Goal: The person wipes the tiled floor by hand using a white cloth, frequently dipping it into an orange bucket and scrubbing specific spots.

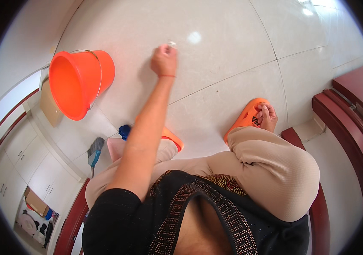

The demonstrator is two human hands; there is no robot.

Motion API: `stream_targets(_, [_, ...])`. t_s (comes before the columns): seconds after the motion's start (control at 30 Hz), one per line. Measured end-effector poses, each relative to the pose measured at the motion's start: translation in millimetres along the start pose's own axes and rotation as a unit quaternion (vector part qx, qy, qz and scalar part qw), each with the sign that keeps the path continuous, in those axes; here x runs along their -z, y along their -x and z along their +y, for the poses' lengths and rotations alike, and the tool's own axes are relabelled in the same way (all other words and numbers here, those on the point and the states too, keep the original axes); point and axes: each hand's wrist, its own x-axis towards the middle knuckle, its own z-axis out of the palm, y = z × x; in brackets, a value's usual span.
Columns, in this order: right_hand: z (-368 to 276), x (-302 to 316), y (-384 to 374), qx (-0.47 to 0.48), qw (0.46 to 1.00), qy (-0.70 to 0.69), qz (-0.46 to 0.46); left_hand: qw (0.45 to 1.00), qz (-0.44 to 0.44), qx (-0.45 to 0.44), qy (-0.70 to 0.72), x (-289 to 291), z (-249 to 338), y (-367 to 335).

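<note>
My left hand (163, 61) reaches far forward over the floor tiles, closed, with a red string at its wrist. A small whitish, shiny object (171, 44) sits at its fingertips; it is too small and blurred to name. My right hand (268, 117) is low beside my right orange clog (249, 112), its fingers curled in together. Whatever those fingers may hold is hidden. An orange bucket (103, 70) with a wire handle lies to the left of my left hand, its mouth facing left.
Pale glossy floor tiles (224, 38) spread ahead. On the left are a grey-bristled broom (95, 146), a dark blue bundle (124, 131), a cardboard box (50, 103) and white cabinets (34, 153). Dark red wooden furniture (341, 112) stands at the right.
</note>
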Motion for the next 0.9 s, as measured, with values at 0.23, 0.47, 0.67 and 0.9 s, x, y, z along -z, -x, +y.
stream_targets(0.23, [9.2, 2.1, -1.4, 0.003, 1.0, -0.014, -0.015, 0.966, -0.032, -0.255, -0.027, -49.1, 62.4, -10.7])
stream_targets(0.47, [-2.4, -8.7, 2.4, -0.04, 0.999, -0.005, 0.007, 0.923, -0.145, -0.355, 0.027, -80.7, 114.7, 93.3])
stream_targets(0.67, [-54.8, -43.1, -26.8, 0.27, 0.936, 0.224, -0.042, 0.916, -0.205, -0.335, 0.087, -26.3, 103.2, 65.8])
stream_targets(0.9, [-97.0, -92.3, -89.9, 0.411, 0.748, 0.48, -0.206, 0.848, -0.271, -0.453, 0.055, 146.7, 73.8, 31.0])
